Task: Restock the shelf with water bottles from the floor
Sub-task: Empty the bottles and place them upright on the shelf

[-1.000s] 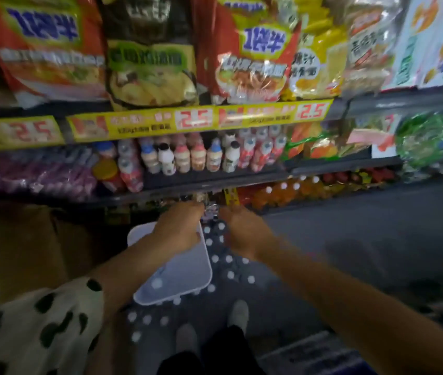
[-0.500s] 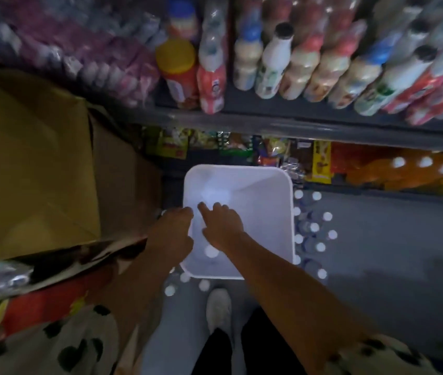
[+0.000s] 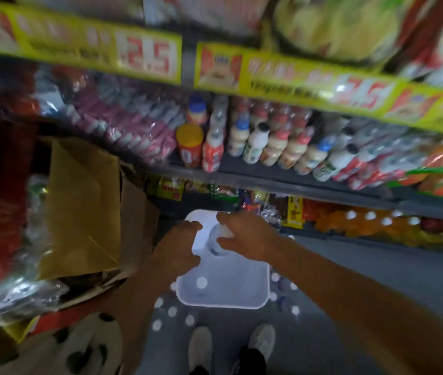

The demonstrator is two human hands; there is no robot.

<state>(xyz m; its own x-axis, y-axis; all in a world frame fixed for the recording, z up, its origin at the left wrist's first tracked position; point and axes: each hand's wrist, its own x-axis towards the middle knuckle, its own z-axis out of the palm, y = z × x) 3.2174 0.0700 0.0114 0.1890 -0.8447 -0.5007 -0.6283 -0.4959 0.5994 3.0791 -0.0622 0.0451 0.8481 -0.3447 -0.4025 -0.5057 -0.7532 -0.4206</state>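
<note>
A clear water bottle (image 3: 215, 243) with a white cap hangs over a white plastic bin (image 3: 223, 297) on the floor. My right hand (image 3: 250, 238) grips it near the top, thumb and fingers curled round it. Just left of the bottle is my left hand (image 3: 178, 249), its fingers spread and relaxed, holding nothing. One more white-capped bottle (image 3: 201, 282) stands inside the bin. Several water bottles (image 3: 172, 311) stand on the floor around the bin, only their caps clear. The grey shelf (image 3: 282, 182) above holds rows of drink bottles.
An open cardboard box (image 3: 85, 209) stands left of the bin, against packaged goods. Yellow price strips (image 3: 296, 77) run along the upper shelf edge. Orange drink bottles (image 3: 363, 223) fill the bottom shelf at right. My shoes (image 3: 231, 345) stand just behind the bin.
Both hands have risen from inside the bin. The right hand now grips a water bottle that it lifted. The view has tilted up toward the shelves.
</note>
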